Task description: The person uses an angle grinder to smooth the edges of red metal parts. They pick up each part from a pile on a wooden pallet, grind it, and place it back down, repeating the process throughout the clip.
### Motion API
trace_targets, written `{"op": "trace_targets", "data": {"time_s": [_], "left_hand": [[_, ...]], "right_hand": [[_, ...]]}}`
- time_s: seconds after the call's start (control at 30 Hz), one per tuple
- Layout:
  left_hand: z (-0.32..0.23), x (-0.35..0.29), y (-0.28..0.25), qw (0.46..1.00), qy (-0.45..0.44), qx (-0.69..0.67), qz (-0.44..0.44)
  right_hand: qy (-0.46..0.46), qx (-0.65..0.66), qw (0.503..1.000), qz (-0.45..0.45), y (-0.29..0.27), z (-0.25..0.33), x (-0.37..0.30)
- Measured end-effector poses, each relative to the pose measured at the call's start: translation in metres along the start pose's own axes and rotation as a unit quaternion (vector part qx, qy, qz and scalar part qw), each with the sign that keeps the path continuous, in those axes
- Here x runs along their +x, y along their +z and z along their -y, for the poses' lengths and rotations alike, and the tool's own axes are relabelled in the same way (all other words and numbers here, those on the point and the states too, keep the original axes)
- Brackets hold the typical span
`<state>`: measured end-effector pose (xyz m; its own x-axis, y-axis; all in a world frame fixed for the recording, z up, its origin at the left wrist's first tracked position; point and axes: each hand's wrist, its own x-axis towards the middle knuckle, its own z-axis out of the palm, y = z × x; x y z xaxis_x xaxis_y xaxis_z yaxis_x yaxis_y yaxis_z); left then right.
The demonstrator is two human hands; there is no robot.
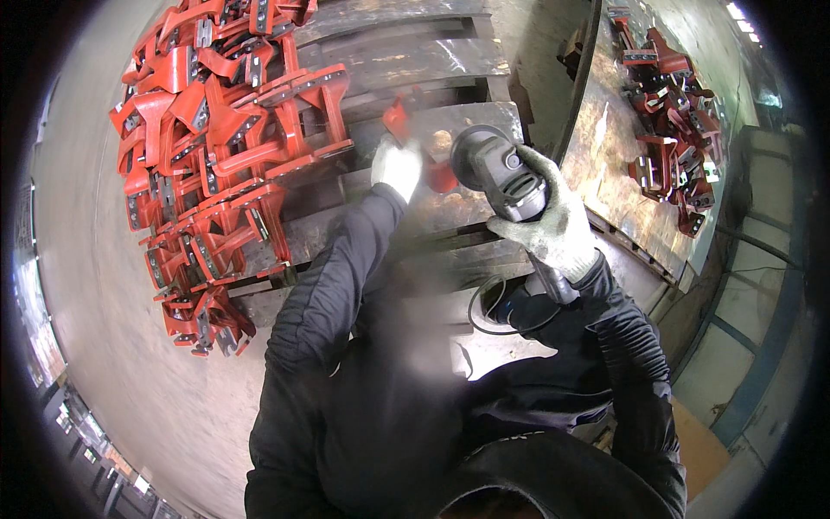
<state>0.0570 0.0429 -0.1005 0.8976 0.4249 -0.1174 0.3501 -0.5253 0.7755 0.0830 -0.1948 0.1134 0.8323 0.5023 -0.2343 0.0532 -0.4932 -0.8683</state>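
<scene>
My right hand (558, 221), in a pale work glove, is wrapped round the body of a grey angle grinder (512, 183). The grinder's round disc end faces left, over the wooden boards. My left hand (399, 169), also gloved, is closed on a red metal bracket (396, 119) that lies on the boards just left of the disc. Part of this bracket is smeared in the picture, and my fingertips are hard to make out. From the grinder's rear end a thin dark cord (484, 327) loops down beside my leg.
A large heap of red metal brackets (229, 130) fills the left side of the wooden pallet (406, 56). On the right, more red and dark brackets (670, 130) lie on a worn wooden tabletop (605, 164). Gaps run between the pallet boards.
</scene>
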Motion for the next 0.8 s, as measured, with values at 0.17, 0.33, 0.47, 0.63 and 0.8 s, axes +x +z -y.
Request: {"op": "trace_targets", "data": {"time_s": [0.17, 0.33, 0.47, 0.63, 0.8], "left_hand": [[-0.013, -0.004, -0.020, 0.965, 0.177, 0.195, 0.018], [0.006, -0.001, -0.006, 0.983, -0.052, -0.173, 0.017], [-0.024, -0.009, -0.020, 0.863, -0.188, -0.463, 0.079], [0.006, -0.007, -0.019, 0.927, -0.108, -0.297, 0.202], [-0.031, -0.007, -0.037, 0.683, -0.324, -0.638, 0.146]], "right_hand": [[0.056, -0.013, 0.997, -0.042, -0.011, 0.002, 0.001], [0.043, 0.030, 0.997, -0.048, -0.016, -0.014, 0.006], [0.084, 0.189, 0.978, -0.004, -0.014, -0.026, 0.007], [0.127, 0.213, 0.969, 0.016, -0.015, -0.019, 0.008], [0.145, 0.196, 0.969, 0.028, -0.019, -0.026, 0.001]]}}
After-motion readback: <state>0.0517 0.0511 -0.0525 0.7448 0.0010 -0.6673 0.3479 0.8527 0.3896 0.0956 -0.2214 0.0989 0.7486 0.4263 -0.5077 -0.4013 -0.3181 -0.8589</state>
